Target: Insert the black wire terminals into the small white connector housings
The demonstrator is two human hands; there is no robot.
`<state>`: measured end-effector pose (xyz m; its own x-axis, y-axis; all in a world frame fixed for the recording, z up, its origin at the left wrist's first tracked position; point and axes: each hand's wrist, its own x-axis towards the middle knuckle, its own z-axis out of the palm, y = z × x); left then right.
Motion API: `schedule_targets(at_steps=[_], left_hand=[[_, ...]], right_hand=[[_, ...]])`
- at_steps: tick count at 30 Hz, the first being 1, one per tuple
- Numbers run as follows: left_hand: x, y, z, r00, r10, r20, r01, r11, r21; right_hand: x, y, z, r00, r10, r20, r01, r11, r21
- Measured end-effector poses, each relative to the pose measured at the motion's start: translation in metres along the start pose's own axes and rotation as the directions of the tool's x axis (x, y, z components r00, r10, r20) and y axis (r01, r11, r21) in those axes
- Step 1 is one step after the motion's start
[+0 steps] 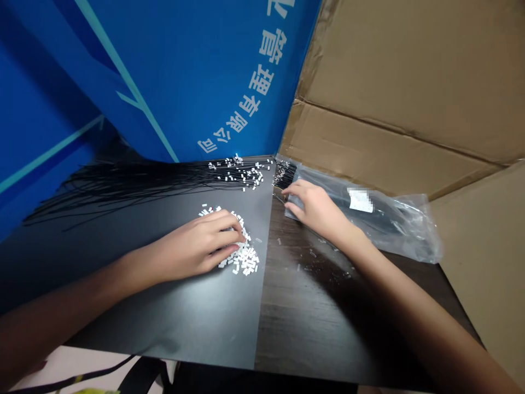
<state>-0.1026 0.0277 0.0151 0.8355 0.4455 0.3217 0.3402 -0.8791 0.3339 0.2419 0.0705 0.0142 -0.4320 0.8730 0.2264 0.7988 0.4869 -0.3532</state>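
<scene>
My left hand [211, 241] rests over a pile of small white plastic connector housings [248, 260]. Its fingers are curled, with thumb and fingertips close together among the pieces; whatever lies between them is too small to make out. My right hand [314, 205] reaches to the mouth of a clear plastic bag [410, 230], beside the metal-tipped ends of a bundle of black wires [289, 172]. A gap shows between its thumb and forefinger, and I see nothing held there. The bag's wires run back under its film, partly behind the hand.
Long black wires [164, 178] with white housings on their ends lie along the back left. Tiny clear pieces [314, 254] are scattered on the dark wood tabletop [295, 328]. A blue printed panel [197, 65] and a cardboard wall [394, 71] border the back.
</scene>
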Motion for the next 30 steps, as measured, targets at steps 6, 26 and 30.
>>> schedule_targets(at_steps=[6, 26, 30], left_hand=[[-0.002, -0.005, 0.0, 0.998, -0.062, -0.005, 0.062, 0.998, -0.004], [0.004, 0.009, 0.028, 0.998, 0.003, -0.06, -0.009, 0.994, -0.11], [0.007, 0.02, 0.033, 0.998, 0.057, -0.024, -0.058, 0.996, -0.06]], right_hand=[[-0.033, 0.007, 0.01, 0.987, 0.15, -0.051, -0.15, 0.989, -0.007], [-0.05, 0.005, -0.011, 0.911, 0.156, -0.381, -0.179, 0.984, -0.024], [-0.061, -0.005, -0.031, 0.885, 0.076, -0.46, -0.148, 0.981, -0.123]])
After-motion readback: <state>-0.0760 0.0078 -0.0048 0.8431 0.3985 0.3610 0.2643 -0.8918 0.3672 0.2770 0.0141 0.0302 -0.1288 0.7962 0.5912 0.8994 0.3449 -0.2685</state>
